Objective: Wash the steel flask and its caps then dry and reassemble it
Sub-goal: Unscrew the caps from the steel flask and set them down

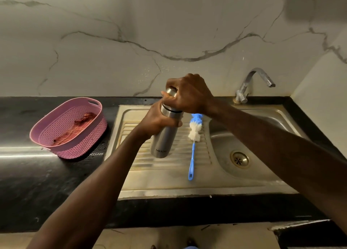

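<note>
The steel flask [163, 139] is held upright above the ribbed drainboard of the steel sink [169, 181]. My left hand [155, 122] grips its upper body from the left. My right hand [189, 93] is curled over the steel cap [171, 91] on top, and most of the cap is hidden under its fingers. A blue-handled bottle brush [193, 141] with a white and blue head lies on the drainboard just right of the flask.
A pink plastic basket [62, 149] holding a reddish cloth [75, 128] stands on the black counter to the left. The sink basin with its drain [240, 159] lies to the right, under a steel tap [253, 83]. A marble wall rises behind.
</note>
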